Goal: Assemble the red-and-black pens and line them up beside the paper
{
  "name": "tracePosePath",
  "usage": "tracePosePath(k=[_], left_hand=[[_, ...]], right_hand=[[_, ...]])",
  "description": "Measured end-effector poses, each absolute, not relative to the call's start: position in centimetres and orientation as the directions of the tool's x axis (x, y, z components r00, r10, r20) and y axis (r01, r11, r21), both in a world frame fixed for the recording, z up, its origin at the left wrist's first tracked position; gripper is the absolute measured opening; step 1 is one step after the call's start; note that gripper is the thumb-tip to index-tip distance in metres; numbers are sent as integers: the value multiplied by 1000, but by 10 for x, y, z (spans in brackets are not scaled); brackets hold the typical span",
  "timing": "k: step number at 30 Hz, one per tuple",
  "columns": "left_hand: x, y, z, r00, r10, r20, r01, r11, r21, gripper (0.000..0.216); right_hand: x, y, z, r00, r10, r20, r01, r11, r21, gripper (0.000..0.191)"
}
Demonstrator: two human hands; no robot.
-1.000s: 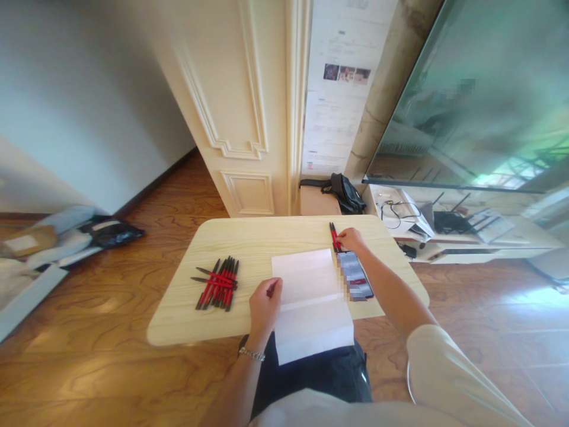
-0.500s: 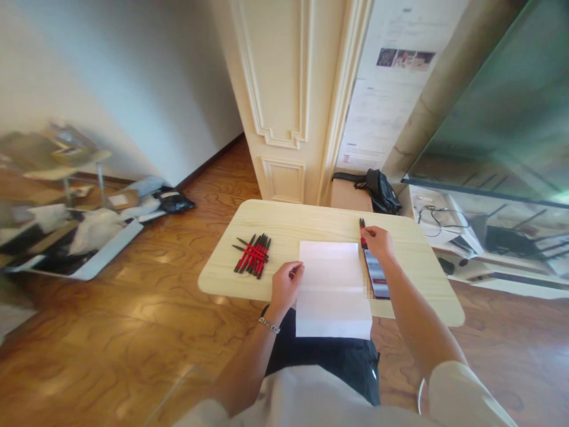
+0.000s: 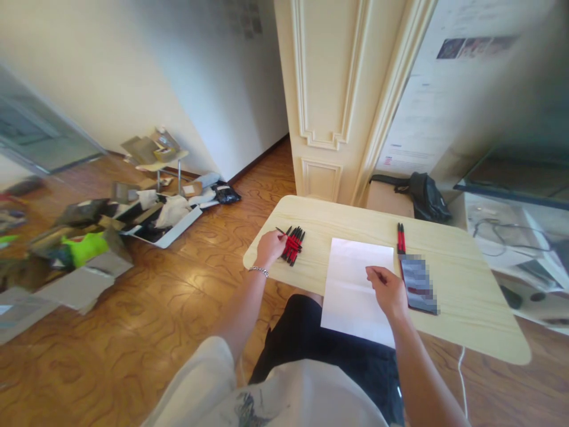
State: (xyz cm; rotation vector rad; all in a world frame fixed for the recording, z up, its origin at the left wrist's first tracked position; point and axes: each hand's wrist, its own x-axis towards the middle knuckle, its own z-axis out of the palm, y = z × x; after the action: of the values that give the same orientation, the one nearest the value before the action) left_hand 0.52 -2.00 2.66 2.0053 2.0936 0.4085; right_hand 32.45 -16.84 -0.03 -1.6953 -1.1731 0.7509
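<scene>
At the left of the table, my left hand [image 3: 270,249] has its fingertips closed on a red pen with a black tip at the edge of a pile of red and black pens [image 3: 293,248]. Several pens in the pile lie side by side, with others crossing over them. My right hand [image 3: 387,290] hovers above the white paper [image 3: 351,296], fingers curled together, and no object shows in them. Two red and black pens [image 3: 400,238] lie together beyond a dark phone-like slab [image 3: 418,284], right of the paper.
The pale wooden table [image 3: 471,284] has rounded corners, and the paper hangs over its near edge. A black bag [image 3: 424,196] rests on a box behind it. Cardboard and packaging [image 3: 89,255] litter the floor at left. A white cable [image 3: 462,379] hangs below the table.
My left hand has moved from the paper's left edge to the pen pile. My right hand has left the two pens and drawn back over the paper. The view has turned left.
</scene>
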Motion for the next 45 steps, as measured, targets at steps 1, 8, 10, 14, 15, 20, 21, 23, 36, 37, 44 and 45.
tracePosePath(k=[1, 8, 10, 14, 15, 20, 21, 23, 36, 37, 44, 45], left_hand=[[7, -15, 27, -65, 998, 14, 944, 57, 324, 33], [22, 8, 28, -188, 980, -67, 958, 198, 208, 49], [26, 11, 28, -202, 976, -85, 953, 215, 213, 45], [29, 15, 33, -215, 971, -101, 946, 233, 225, 36], [29, 15, 34, -214, 972, -98, 945, 231, 230, 35], [33, 13, 47, -160, 984, -79, 946, 176, 272, 40], [37, 10, 50, -122, 990, -76, 943, 139, 301, 43], [49, 0, 54, 11, 999, -35, 911, 5, 413, 47], [168, -106, 20, 370, 929, 22, 657, -278, 701, 36], [171, -107, 18, 368, 930, 20, 658, -275, 700, 36], [173, -106, 15, 377, 926, 27, 679, -296, 672, 37], [171, -105, 14, 370, 928, 33, 681, -296, 670, 37]], right_hand=[[325, -170, 1, 363, 932, 19, 378, -128, -917, 52], [332, -178, 3, 389, 921, 36, 394, -131, -910, 54], [333, -179, 3, 396, 918, 35, 391, -134, -910, 53], [336, -182, 3, 389, 921, 31, 390, -134, -911, 52], [337, -182, 3, 389, 921, 31, 392, -135, -910, 52], [339, -182, 3, 400, 916, 37, 392, -135, -910, 51], [338, -181, 4, 400, 916, 38, 391, -133, -910, 50], [333, -178, 7, 388, 921, 37, 385, -126, -914, 49], [299, -174, 11, 250, 968, -22, 404, -125, -906, 27], [300, -176, 9, 260, 965, -28, 405, -135, -904, 26], [308, -171, 5, 290, 955, -55, 494, -199, -846, 22], [309, -169, 6, 303, 951, -59, 516, -216, -829, 23]])
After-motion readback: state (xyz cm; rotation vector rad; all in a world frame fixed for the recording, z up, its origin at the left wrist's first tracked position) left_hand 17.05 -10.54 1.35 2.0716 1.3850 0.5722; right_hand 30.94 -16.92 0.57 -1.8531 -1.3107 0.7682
